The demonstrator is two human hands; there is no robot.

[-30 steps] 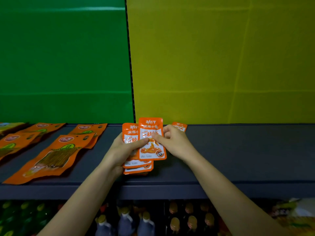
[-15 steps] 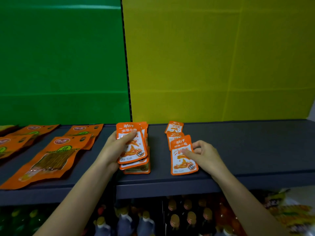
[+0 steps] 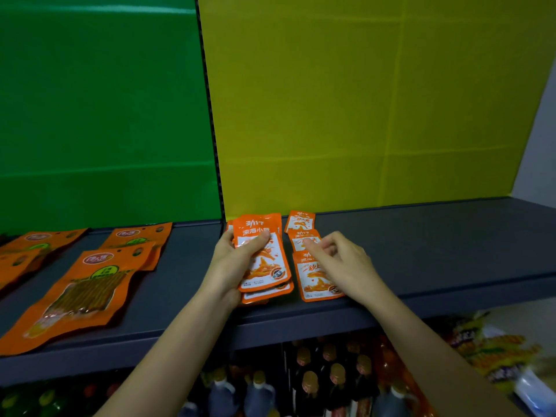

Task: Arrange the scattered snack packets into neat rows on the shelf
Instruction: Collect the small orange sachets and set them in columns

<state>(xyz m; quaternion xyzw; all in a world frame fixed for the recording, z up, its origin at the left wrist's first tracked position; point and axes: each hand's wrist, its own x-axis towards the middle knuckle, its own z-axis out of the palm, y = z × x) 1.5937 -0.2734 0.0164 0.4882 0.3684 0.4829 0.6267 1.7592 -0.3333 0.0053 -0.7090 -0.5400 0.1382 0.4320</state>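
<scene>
A stack of packets is gripped in the left hand on the shelf, the right hand is held loosely curled and empty over the row just right, and next, probably, the top packet must be drawn off and laid in line.

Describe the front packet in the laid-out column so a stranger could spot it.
Below the yellow back panel, on the dark shelf, three small orange packets lie in a column right of the stack the left hand holds. The front packet lies nearest the shelf's edge, partly under the right hand.
</scene>
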